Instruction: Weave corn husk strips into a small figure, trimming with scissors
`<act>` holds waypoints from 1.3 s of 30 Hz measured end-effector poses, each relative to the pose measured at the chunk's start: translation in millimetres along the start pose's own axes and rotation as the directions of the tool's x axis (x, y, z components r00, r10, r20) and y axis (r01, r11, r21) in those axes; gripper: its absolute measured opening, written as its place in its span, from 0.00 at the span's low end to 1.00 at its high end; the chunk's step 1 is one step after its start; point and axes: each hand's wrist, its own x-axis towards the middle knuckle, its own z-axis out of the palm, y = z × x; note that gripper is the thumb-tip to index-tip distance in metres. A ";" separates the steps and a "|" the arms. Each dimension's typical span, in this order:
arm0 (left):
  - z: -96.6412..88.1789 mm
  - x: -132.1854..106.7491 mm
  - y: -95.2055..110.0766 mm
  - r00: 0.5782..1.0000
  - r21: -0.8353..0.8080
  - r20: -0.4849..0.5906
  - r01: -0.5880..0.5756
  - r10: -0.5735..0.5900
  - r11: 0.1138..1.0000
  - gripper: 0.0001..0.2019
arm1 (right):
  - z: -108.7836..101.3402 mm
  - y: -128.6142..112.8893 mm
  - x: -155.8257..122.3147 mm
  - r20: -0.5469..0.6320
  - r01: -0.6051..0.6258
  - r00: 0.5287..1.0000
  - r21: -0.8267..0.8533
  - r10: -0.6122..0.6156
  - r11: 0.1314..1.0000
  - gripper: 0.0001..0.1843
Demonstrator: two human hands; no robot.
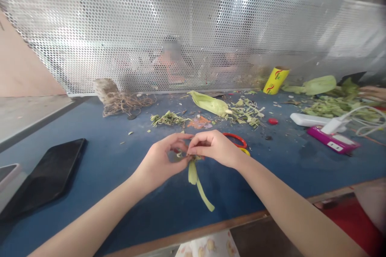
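My left hand (164, 158) and my right hand (215, 148) meet above the front middle of the blue table, fingertips touching. Both are closed in a pinch around a small bundle of green corn husk strips (193, 172). One short wide strip and one long thin strip hang down below the fingers. The upper end of the bundle is mostly hidden by my fingers. Scissors with red and yellow handles (241, 142) lie just behind my right hand, partly covered by it.
Behind my hands lie a whole corn husk (208, 103), shredded husk (169, 118) and a red object (273, 121). Twine (120, 102) sits back left, a black tablet (51, 168) left. A yellow tube (276, 80) and purple power strip (333, 139) stand right. A perforated metal screen (193, 16) closes the back.
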 end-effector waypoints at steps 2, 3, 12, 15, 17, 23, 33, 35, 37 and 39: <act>-0.9 -0.1 1.3 1.000 0.004 -0.002 0.004 -0.004 1.000 0.17 | -1.4 1.0 -1.0 0.004 0.024 1.000 -0.032 -0.024 0.999 0.05; -1.9 0.0 1.7 1.000 0.007 -0.005 0.009 -0.009 1.000 0.17 | -2.0 1.6 -1.5 0.001 0.041 0.999 -0.055 -0.041 0.998 0.05; -11.7 1.0 0.6 0.988 -0.211 0.114 0.128 -0.106 0.969 0.20 | -3.3 -3.2 -5.7 0.030 0.219 0.976 -0.174 -0.217 0.960 0.01; -12.2 0.5 0.9 0.987 -0.233 0.102 0.147 -0.127 0.961 0.20 | -2.8 -4.7 -5.8 0.012 0.305 0.949 -0.295 -0.315 0.906 0.03; -11.8 0.2 1.0 0.990 -0.210 0.079 0.131 -0.117 0.969 0.19 | -1.5 -3.2 -6.0 -0.023 0.323 0.937 -0.334 -0.350 0.886 0.03; -7.6 -2.8 0.7 1.000 0.017 -0.012 0.016 -0.016 1.000 0.19 | 3.1 3.4 -7.3 -0.081 0.196 0.969 -0.312 -0.232 0.929 0.05; 1.5 -7.4 -3.8 0.938 0.545 0.004 -0.292 0.346 0.786 0.21 | 12.7 3.5 -11.3 -0.016 0.244 0.937 -0.685 -0.350 0.686 0.09; 2.4 -8.1 -3.6 0.913 0.581 0.018 -0.341 0.408 0.739 0.23 | 15.0 4.3 -12.4 -0.002 0.262 0.923 -0.730 -0.384 0.632 0.10; 3.3 -9.2 -1.9 0.885 0.620 0.035 -0.383 0.464 0.685 0.24 | 17.0 4.7 -12.8 -0.022 0.254 0.912 -0.753 -0.409 0.608 0.11; 4.4 -10.4 0.0 0.862 0.652 0.046 -0.408 0.505 0.638 0.25 | 18.8 5.0 -12.7 -0.071 0.228 0.902 -0.759 -0.426 0.609 0.10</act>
